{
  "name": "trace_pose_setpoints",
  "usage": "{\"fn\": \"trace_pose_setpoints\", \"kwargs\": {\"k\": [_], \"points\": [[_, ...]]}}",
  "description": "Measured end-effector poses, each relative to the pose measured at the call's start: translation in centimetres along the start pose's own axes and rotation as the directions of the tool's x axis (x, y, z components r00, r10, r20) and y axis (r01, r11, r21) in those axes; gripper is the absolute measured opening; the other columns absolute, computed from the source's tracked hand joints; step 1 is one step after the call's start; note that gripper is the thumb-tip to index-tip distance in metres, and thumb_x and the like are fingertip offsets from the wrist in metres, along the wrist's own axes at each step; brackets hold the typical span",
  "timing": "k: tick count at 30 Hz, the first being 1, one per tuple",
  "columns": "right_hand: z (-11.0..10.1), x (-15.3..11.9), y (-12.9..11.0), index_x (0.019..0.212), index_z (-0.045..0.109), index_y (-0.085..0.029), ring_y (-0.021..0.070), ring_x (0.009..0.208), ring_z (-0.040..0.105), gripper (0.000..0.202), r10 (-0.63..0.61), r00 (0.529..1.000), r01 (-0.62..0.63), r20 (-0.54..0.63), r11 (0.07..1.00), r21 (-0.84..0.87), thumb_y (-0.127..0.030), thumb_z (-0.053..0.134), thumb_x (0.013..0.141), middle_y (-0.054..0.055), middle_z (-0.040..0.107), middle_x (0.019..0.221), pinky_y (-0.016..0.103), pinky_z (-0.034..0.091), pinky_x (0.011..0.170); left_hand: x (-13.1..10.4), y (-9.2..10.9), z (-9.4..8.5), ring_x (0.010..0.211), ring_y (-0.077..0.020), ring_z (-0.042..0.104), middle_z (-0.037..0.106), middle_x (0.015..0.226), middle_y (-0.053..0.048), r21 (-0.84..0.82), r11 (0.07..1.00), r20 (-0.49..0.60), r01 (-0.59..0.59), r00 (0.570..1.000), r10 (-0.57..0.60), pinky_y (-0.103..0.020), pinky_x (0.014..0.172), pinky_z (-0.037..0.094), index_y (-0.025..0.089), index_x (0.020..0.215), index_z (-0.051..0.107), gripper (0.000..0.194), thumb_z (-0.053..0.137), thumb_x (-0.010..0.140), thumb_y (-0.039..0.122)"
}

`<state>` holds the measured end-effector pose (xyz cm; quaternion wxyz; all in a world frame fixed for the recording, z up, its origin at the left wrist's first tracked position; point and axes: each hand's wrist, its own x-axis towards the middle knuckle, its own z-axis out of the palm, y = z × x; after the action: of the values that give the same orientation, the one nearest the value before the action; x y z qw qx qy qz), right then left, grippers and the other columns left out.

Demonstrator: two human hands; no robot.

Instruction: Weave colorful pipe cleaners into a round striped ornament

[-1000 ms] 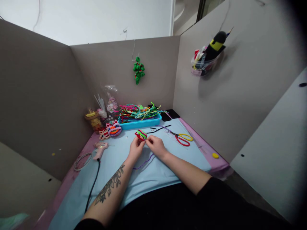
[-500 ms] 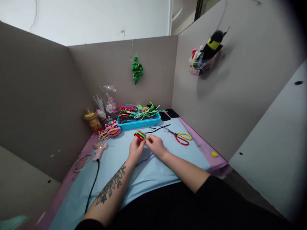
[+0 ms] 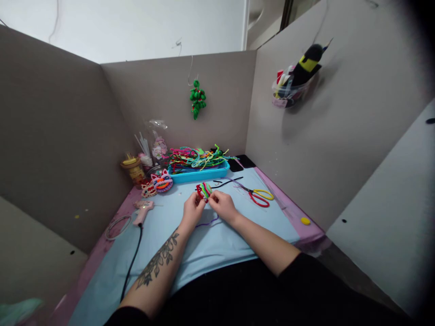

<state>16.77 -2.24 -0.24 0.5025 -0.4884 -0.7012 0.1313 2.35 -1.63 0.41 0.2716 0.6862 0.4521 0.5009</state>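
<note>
Multicoloured piece (image 3: 204,190) is held over the bench (image 3: 272,222), left hand (image 3: 193,207) and right hand (image 3: 222,204) both pinched on its near edge, purple strip (image 3: 207,223) nearer the body, scissors (image 3: 253,193) to the right, glue gun (image 3: 144,208) left, blue tray (image 3: 200,174) behind.

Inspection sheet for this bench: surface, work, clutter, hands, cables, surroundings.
Surface: light-blue cloth over pink cloth, wrinkled at the near edge.
Job's things: small multicoloured striped fuzzy piece, held; thin purple strand below.
Clutter: red-and-yellow-handled scissors, pink pistol-shaped glue gun, blue plastic tray heaped with coloured fuzzy strands.
Hands: left hand and right hand pinch the piece.
Cables: black cord from the glue gun; far end hidden.
Surroundings: grey panels, green hanging ornament.
</note>
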Motion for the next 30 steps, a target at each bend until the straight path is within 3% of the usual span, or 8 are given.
{"fn": "trace_pose_setpoints", "kwargs": {"k": [4, 9, 13, 16, 18, 21, 25, 30], "points": [[0.1, 0.0, 0.2, 0.065, 0.054, -0.019, 0.0105, 0.055, 0.047, 0.011, 0.043, 0.998, -0.048, 0.055, 0.994, 0.097, -0.023, 0.052, 0.075, -0.003, 0.054, 0.058, 0.021, 0.036, 0.057, 0.1, -0.3, 0.0, 0.06, -0.0108, 0.047, 0.052, 0.063, 0.003, 0.016, 1.0, 0.038, 0.01, 0.999, -0.011, -0.022, 0.058, 0.036, 0.016, 0.072, 0.053, 0.006, 0.053, 0.075, 0.021], [0.6, 0.1, 0.5, 0.07, 0.054, -0.018, 0.0106, 0.053, 0.046, 0.012, 0.119, 0.985, -0.152, 0.122, 0.938, 0.312, -0.028, 0.051, 0.076, -0.004, 0.051, 0.059, 0.021, 0.037, 0.054, 0.1, -0.6, 0.3, 0.074, -0.0138, 0.056, 0.062, 0.08, -0.002, -0.093, 0.995, 0.057, -0.02, 0.998, 0.025, -0.024, 0.069, 0.044, 0.016, 0.086, 0.057, 0.013, 0.052, 0.078, 0.024], [0.6, 0.2, 0.4, 0.076, 0.055, -0.018, 0.0109, 0.056, 0.047, 0.013, 0.091, 0.977, -0.161, 0.193, 0.906, 0.391, -0.029, 0.05, 0.078, -0.003, 0.052, 0.063, 0.022, 0.038, 0.055, 0.0, -0.7, 0.0, 0.083, -0.0172, 0.061, 0.067, 0.09, -0.005, -0.006, 0.998, 0.027, -0.058, 0.998, 0.058, -0.028, 0.078, 0.045, 0.016, 0.094, 0.061, 0.02, 0.051, 0.081, 0.026], [0.5, 0.0, 0.3, 0.079, 0.056, -0.018, 0.0122, 0.059, 0.05, 0.01, 0.038, 0.981, -0.088, 0.188, 0.96, 0.266, -0.025, 0.049, 0.08, -0.002, 0.056, 0.067, 0.023, 0.041, 0.059, 0.1, -1.0, -0.5, 0.087, -0.0189, 0.062, 0.069, 0.095, -0.006, 0.1, 0.992, 0.04, -0.078, 0.996, 0.074, -0.029, 0.08, 0.046, 0.017, 0.096, 0.065, 0.023, 0.049, 0.081, 0.025], [0.4, -0.1, 0.3, 0.08, 0.058, -0.019, 0.0145, 0.069, 0.054, 0.01, -0.06, 0.986, 0.045, 0.153, 0.994, 0.103, -0.019, 0.048, 0.082, 0.001, 0.06, 0.073, 0.025, 0.042, 0.067, 0.1, -1.2, -0.7, 0.085, -0.0191, 0.063, 0.07, 0.095, -0.006, 0.172, 0.981, 0.071, -0.096, 0.994, 0.085, -0.029, 0.079, 0.046, 0.018, 0.095, 0.066, 0.023, 0.049, 0.081, 0.024], [0.1, -0.2, 0.4, 0.084, 0.06, -0.02, 0.0181, 0.083, 0.055, 0.015, -0.199, 0.972, 0.214, 0.126, 0.97, -0.117, -0.014, 0.046, 0.084, 0.005, 0.064, 0.083, 0.029, 0.042, 0.079, 0.2, -1.5, -0.8, 0.077, -0.0179, 0.061, 0.07, 0.085, -0.005, 0.247, 0.965, 0.107, -0.092, 0.992, 0.067, -0.028, 0.074, 0.045, 0.019, 0.089, 0.066, 0.021, 0.047, 0.081, 0.024], [-0.1, -0.1, 0.5, 0.085, 0.061, -0.02, 0.0194, 0.085, 0.054, 0.016, -0.224, 0.966, 0.249, 0.13, 0.94, -0.234, -0.012, 0.048, 0.083, 0.006, 0.064, 0.083, 0.029, 0.041, 0.079, 0.3, -1.7, -0.7, 0.07, -0.0166, 0.058, 0.067, 0.076, -0.003, 0.249, 0.964, 0.145, -0.089, 0.988, 0.054, -0.027, 0.069, 0.044, 0.019, 0.084, 0.065, 0.021, 0.045, 0.082, 0.026], [-0.4, 0.0, 0.7, 0.086, 0.062, -0.02, 0.0204, 0.082, 0.052, 0.017, -0.264, 0.952, 0.3, 0.155, 0.901, -0.312, -0.015, 0.047, 0.085, 0.006, 0.063, 0.08, 0.031, 0.039, 0.077, 0.5, -1.8, -1.1, 0.079, -0.0187, 0.06, 0.068, 0.085, -0.005, 0.266, 0.95, 0.24, -0.166, 0.965, 0.102, -0.029, 0.075, 0.043, 0.02, 0.087, 0.065, 0.022, 0.044, 0.082, 0.022]]}}
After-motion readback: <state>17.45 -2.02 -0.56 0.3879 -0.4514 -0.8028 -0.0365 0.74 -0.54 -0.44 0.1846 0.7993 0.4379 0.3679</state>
